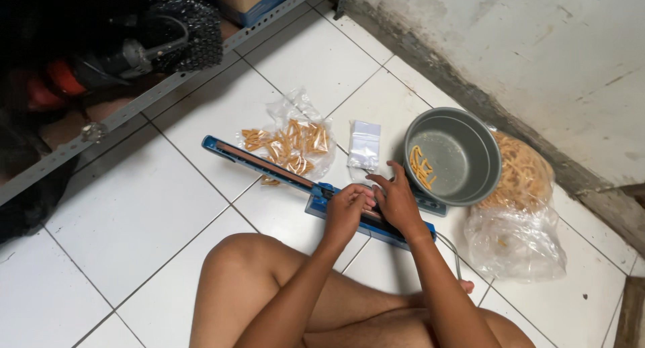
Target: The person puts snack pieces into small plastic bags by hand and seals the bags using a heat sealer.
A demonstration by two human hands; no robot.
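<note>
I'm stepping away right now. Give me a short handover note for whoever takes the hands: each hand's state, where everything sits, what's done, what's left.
Left hand: fingers curled on the base end of the blue heat sealer; whether it grips anything is unclear.
Right hand: resting on the same end, beside the left.
Sealer lies on the white tile floor, arm raised.
Done: one filled snack bag lies behind the sealer arm.
Left: a few fried sticks in the grey pot; the big bulk snack bag beside it remains full; small empty pouches wait by the pot.

Grey metal pot (pixel 454 157) holding few snack sticks (pixel 420 166), large snack bag (pixel 517 207), white tiled floor (pixel 134 220)
</note>
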